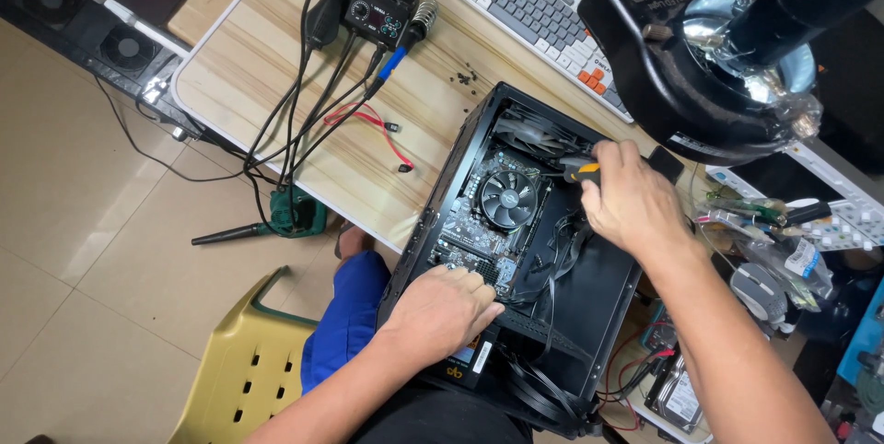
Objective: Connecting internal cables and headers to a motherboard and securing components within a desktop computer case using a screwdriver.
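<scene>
Right hand (633, 200) grips a screwdriver (580, 170) over the motherboard (488, 214); left hand (442, 310), fingers spread, steadies the case (460, 154). A slip could gouge the board.

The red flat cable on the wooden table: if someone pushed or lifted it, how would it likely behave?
The red flat cable would probably flop and bend, since it lies in a loose loop. It looks thin, so likely light and easy to slide on the smooth wooden table. Its dark end plugs might snag on the black cords beside it.
</scene>
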